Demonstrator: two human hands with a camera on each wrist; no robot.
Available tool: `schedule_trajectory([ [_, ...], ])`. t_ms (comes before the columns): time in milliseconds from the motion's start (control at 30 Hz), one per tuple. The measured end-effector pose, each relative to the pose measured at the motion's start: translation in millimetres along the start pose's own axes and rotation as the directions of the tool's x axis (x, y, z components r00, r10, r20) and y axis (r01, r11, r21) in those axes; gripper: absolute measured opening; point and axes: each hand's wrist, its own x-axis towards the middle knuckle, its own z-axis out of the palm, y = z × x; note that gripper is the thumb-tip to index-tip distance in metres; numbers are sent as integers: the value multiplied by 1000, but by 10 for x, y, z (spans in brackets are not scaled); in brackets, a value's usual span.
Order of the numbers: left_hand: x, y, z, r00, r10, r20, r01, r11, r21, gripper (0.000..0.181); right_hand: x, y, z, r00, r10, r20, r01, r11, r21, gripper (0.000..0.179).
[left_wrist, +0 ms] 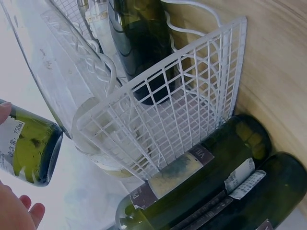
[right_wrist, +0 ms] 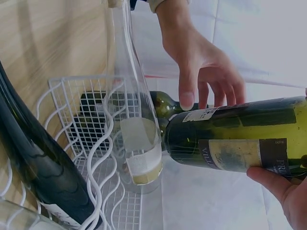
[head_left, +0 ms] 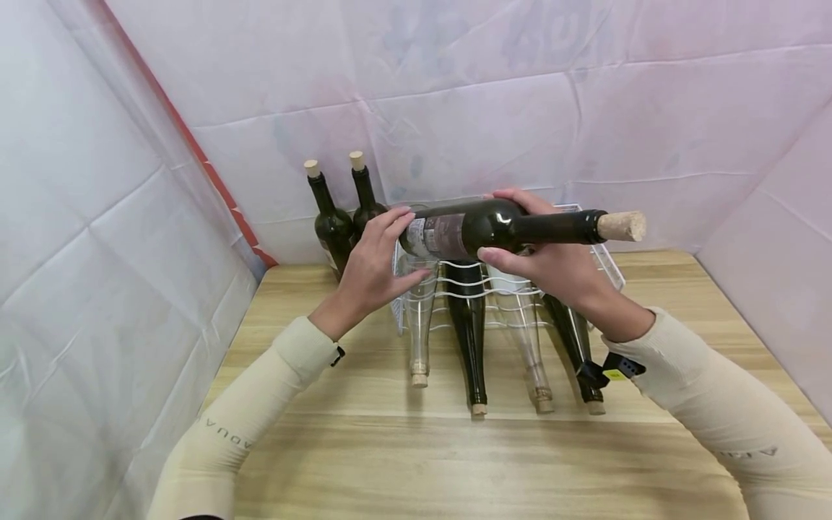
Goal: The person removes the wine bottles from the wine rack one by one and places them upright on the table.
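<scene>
A dark green wine bottle (head_left: 448, 232) with a cork lies nearly level in the air above the white wire rack (head_left: 609, 267), its neck pointing right. My right hand (head_left: 565, 274) grips it near the shoulder, thumb on the near side and fingers behind. At the base end is my left hand (head_left: 372, 261), fingers stretched along the bottle's upper edge, thumb held apart below. In the right wrist view the left hand (right_wrist: 206, 67) has its fingers loosely bent beside the base. Below, the rack holds clear bottles (head_left: 419, 325) and dark bottles (head_left: 469, 332), necks toward me.
Two corked green bottles (head_left: 333, 225) stand left of the rack, close against its mesh side in the left wrist view. White sheeting (head_left: 468, 130) hangs behind and at both sides. The wooden table (head_left: 390, 462) extends in front of the bottle necks.
</scene>
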Motion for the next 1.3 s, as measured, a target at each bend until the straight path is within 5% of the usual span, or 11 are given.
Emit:
schedule_trajectory([
  [1300, -8, 81, 15, 998, 36, -49, -34, 999, 28, 85, -23, -38, 110, 1000, -7, 25, 3, 991, 134, 69],
])
